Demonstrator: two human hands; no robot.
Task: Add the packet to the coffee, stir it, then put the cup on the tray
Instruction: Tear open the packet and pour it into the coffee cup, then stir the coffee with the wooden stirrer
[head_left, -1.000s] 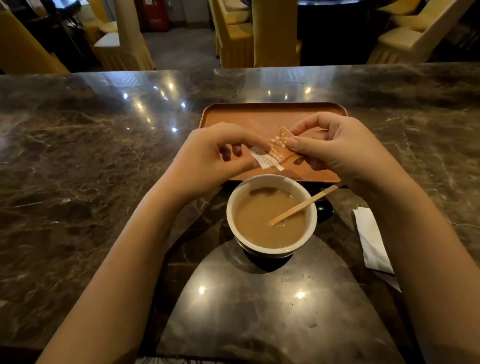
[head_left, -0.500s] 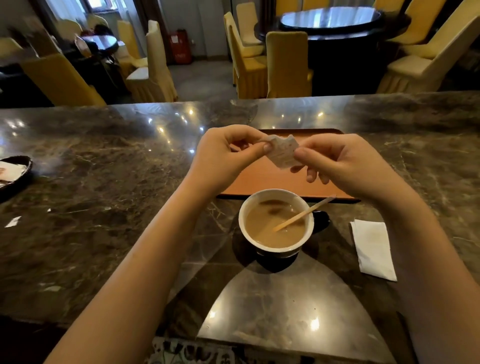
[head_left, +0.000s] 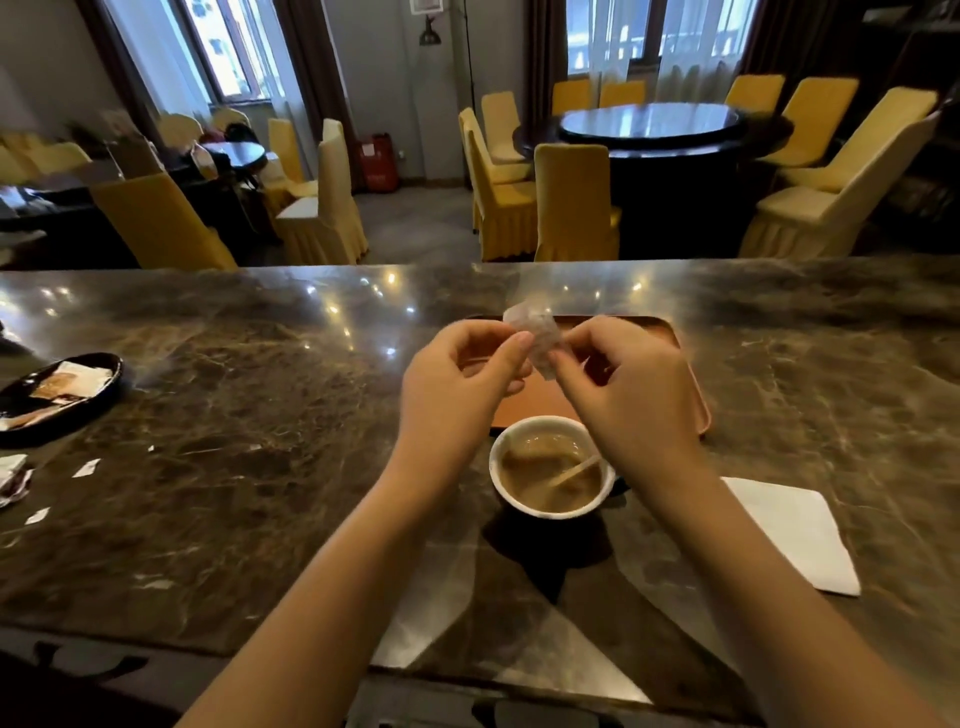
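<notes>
A small pale packet (head_left: 535, 335) is pinched between my left hand (head_left: 457, 387) and my right hand (head_left: 631, 395), held above the orange tray (head_left: 675, 353). The packet is blurred, so I cannot tell whether it is torn. Below the hands a white cup (head_left: 550, 473) of milky coffee stands on the marble counter, just in front of the tray. A wooden stir stick (head_left: 574, 470) leans inside the cup. Both hands hover behind and above the cup, apart from it.
A folded white napkin (head_left: 792, 532) lies right of the cup. A dark oval dish (head_left: 60, 392) with packets sits at the far left, with paper scraps (head_left: 85, 467) nearby. Yellow-covered chairs (head_left: 574, 202) and a round table stand beyond the counter.
My head has tilted up, so more of the room shows. Both hands have risen with the packet, away from the cup. The cup and stick have stayed put.
</notes>
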